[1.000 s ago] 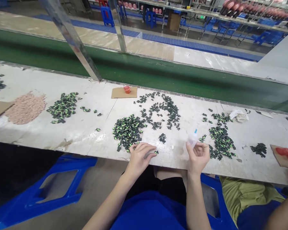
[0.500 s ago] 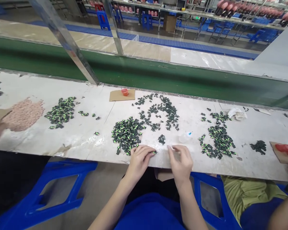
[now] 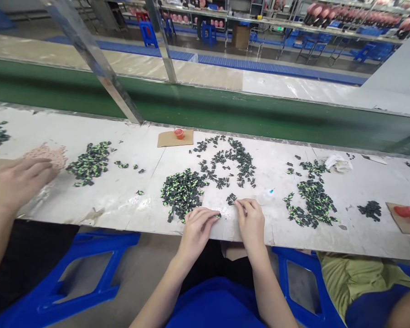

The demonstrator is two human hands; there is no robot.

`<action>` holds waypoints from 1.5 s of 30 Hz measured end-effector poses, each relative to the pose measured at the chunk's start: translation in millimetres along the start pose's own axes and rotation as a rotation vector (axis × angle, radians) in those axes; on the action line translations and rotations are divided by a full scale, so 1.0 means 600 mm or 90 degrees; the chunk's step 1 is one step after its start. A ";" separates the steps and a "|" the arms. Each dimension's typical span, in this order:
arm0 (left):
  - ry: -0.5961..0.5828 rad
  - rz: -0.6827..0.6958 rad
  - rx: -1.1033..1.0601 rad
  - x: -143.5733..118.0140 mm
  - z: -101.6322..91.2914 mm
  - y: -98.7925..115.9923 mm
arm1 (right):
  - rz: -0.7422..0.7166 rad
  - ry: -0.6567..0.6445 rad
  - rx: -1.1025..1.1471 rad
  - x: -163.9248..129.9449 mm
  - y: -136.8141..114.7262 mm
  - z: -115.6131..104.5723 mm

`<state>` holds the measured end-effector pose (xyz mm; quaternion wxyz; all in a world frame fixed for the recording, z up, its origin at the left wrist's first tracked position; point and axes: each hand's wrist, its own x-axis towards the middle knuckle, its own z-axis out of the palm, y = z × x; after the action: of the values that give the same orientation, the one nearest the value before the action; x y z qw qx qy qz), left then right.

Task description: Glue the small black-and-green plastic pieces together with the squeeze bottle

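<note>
My left hand [image 3: 198,228] rests at the table's near edge, closed, with a small black-and-green piece [image 3: 219,215] pinched between thumb and fingertips. Just left of it, touching or nearly so, spreads a heap of similar black-and-green pieces [image 3: 181,191]. My right hand [image 3: 253,223] has thumb and index finger together at the edge of a little cluster of small black parts [image 3: 231,198]; whatever lies between the fingertips is too small to make out. Beyond both hands, more loose black parts [image 3: 244,159] are scattered in a ring. A blue needle tip [image 3: 272,191] shows right of my right hand.
A red cup [image 3: 179,133] stands on cardboard [image 3: 164,140] at the back. At left, a co-worker's hand [image 3: 17,182] covers part of a pink heap [image 3: 53,157]. Further piles [image 3: 316,202] lie right, with a crumpled white cloth [image 3: 338,163]. A metal post [image 3: 105,82] rises behind the table.
My right hand has moved left and forward, its fingertips reaching the little cluster of black parts. My left hand stays nearly still. At left, the co-worker's hand has come over the pink heap.
</note>
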<state>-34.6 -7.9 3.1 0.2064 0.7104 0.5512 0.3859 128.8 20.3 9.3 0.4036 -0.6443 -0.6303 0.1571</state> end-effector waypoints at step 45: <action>-0.004 0.134 0.003 0.017 -0.007 0.078 | 0.094 -0.070 0.474 -0.047 -0.031 -0.055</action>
<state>-7.6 -13.0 42.5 0.1645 0.7660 0.4740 0.4018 135.1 -19.1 35.0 0.5635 -0.4877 -0.5026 0.4382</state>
